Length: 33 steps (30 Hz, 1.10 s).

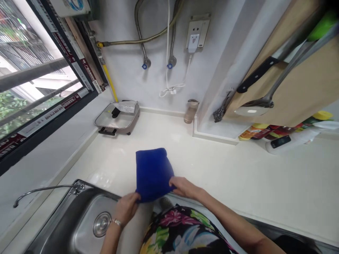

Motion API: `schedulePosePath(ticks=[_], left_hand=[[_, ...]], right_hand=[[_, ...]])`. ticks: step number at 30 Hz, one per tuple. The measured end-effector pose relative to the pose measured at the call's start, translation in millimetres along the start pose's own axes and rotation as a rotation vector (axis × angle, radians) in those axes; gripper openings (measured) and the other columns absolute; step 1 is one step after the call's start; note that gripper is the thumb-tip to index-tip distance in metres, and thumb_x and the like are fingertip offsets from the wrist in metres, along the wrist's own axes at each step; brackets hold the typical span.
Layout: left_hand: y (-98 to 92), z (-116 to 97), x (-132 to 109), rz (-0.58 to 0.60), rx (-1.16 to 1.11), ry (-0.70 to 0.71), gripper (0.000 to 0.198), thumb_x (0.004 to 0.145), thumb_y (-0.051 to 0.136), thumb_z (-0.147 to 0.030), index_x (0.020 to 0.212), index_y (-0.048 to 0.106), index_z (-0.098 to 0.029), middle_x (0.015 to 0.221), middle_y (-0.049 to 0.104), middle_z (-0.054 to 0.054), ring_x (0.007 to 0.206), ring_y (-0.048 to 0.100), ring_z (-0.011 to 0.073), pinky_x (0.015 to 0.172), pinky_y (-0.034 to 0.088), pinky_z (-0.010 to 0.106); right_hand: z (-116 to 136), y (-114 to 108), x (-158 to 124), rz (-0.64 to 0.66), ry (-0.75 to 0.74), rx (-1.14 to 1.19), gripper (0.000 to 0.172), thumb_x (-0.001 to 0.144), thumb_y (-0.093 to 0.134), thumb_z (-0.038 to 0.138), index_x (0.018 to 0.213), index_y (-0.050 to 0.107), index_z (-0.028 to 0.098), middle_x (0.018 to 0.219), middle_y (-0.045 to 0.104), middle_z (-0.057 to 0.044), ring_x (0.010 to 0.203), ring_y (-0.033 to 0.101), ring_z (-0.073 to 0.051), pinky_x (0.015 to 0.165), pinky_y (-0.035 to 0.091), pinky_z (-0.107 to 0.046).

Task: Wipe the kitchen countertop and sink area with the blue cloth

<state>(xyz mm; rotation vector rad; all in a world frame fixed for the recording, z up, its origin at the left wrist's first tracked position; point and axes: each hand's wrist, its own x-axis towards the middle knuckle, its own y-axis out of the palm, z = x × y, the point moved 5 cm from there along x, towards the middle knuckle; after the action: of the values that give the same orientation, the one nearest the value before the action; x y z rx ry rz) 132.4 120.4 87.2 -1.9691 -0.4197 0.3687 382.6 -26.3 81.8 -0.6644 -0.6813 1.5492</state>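
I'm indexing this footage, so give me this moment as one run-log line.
left hand: pinching blue cloth, near-left corner | right hand: pinching near-right corner | cloth: at front edge of counter

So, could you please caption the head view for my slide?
Left hand and right hand grip a blue cloth beside the sink.

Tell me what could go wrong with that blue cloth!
The left hand holds one corner of the blue cloth close to the sink, so that corner might flop into it.
The right hand holds the other near corner by the front edge of the counter; if both hands let go, the cloth might slide off.
A brownish cup sits beyond the cloth; a wide swing could perhaps knock it.
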Motion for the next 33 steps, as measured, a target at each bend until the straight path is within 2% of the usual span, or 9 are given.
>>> schedulePosePath(ticks=[4, 9, 15, 17, 19, 22, 25, 30, 33], left_hand=[[27.5, 0, -23, 0.106, -0.089, -0.056, 0.027, 0.073, 0.047, -0.011, 0.091, 0.061, -0.025, 0.091, 0.072, 0.003, 0.078, 0.067, 0.0175, 0.073, 0.052, 0.029], [-9.4, 1, -15, 0.168, -0.126, -0.082, 0.029, 0.076, 0.045, -0.012, 0.097, 0.061, -0.025, 0.095, 0.074, -0.001, 0.081, 0.068, 0.0158, 0.076, 0.051, 0.027], [-59.9, 8, 65, -0.001, -0.077, -0.045, 0.032, 0.081, 0.045, -0.018, 0.104, 0.065, -0.026, 0.106, 0.073, 0.0, 0.095, 0.067, 0.0161, 0.09, 0.052, 0.03], [-67.2, 17, 99, -0.086, -0.095, -0.076, 0.034, 0.081, 0.047, -0.02, 0.111, 0.064, -0.024, 0.108, 0.072, 0.002, 0.097, 0.066, 0.0172, 0.094, 0.052, 0.033], [-70.2, 30, 125, -0.244, -0.063, -0.144, 0.05, 0.079, 0.053, -0.021, 0.129, 0.056, -0.017, 0.132, 0.061, 0.011, 0.124, 0.055, 0.0245, 0.109, 0.045, 0.041], [-50.0, 49, 144, -0.343, -0.069, -0.257, 0.068, 0.079, 0.059, -0.026, 0.142, 0.042, -0.008, 0.147, 0.045, 0.021, 0.14, 0.039, 0.0317, 0.117, 0.036, 0.05], [-6.9, 46, 144, -0.38, -0.135, -0.174, 0.063, 0.089, 0.048, -0.033, 0.146, 0.037, -0.008, 0.147, 0.046, 0.021, 0.14, 0.041, 0.0283, 0.117, 0.036, 0.048], [75.1, 11, 117, -0.337, -0.009, -0.098, 0.058, 0.093, 0.043, -0.036, 0.144, 0.044, -0.008, 0.154, 0.039, 0.023, 0.148, 0.027, 0.0347, 0.117, 0.032, 0.058], [97.1, 1, 101, -0.359, 0.077, -0.102, 0.055, 0.094, 0.041, -0.032, 0.144, 0.046, -0.011, 0.156, 0.034, 0.022, 0.148, 0.026, 0.0357, 0.118, 0.028, 0.059]], right_hand=[[-5, 37, -18, 0.138, 0.121, 0.053, 0.03, 0.075, 0.059, 0.016, 0.104, 0.06, 0.022, 0.099, 0.065, -0.003, 0.084, 0.057, -0.016, 0.076, 0.045, -0.026], [2, 19, -8, 0.127, 0.168, 0.157, 0.026, 0.076, 0.063, 0.019, 0.102, 0.063, 0.02, 0.093, 0.066, -0.001, 0.078, 0.056, -0.013, 0.07, 0.041, -0.023], [-13, -28, 24, -0.241, 0.247, 0.183, 0.013, 0.08, 0.06, 0.023, 0.093, 0.062, 0.02, 0.086, 0.065, 0.001, 0.076, 0.057, -0.012, 0.071, 0.044, -0.024], [-29, -38, 38, -0.338, 0.324, 0.197, 0.02, 0.081, 0.061, 0.026, 0.099, 0.062, 0.02, 0.09, 0.067, 0.0, 0.081, 0.06, -0.014, 0.076, 0.047, -0.026], [-48, -45, 47, -0.44, 0.445, 0.146, 0.037, 0.08, 0.062, 0.028, 0.115, 0.06, 0.017, 0.108, 0.067, -0.007, 0.093, 0.063, -0.018, 0.085, 0.05, -0.032], [-64, -43, 52, -0.564, 0.554, -0.042, 0.057, 0.084, 0.058, 0.031, 0.136, 0.048, 0.011, 0.136, 0.055, -0.019, 0.118, 0.057, -0.027, 0.1, 0.047, -0.044], [-55, -23, 59, -0.584, 0.448, -0.191, 0.057, 0.091, 0.047, 0.031, 0.143, 0.042, 0.007, 0.146, 0.048, -0.021, 0.135, 0.044, -0.03, 0.111, 0.039, -0.048], [-24, 30, 85, -0.426, 0.174, -0.402, 0.058, 0.096, 0.042, 0.031, 0.151, 0.035, 0.016, 0.159, 0.034, -0.01, 0.15, 0.021, -0.03, 0.121, 0.02, -0.054], [-25, 55, 94, -0.303, 0.11, -0.464, 0.053, 0.098, 0.038, 0.034, 0.15, 0.038, 0.02, 0.16, 0.032, -0.008, 0.15, 0.019, -0.03, 0.121, 0.019, -0.056]])
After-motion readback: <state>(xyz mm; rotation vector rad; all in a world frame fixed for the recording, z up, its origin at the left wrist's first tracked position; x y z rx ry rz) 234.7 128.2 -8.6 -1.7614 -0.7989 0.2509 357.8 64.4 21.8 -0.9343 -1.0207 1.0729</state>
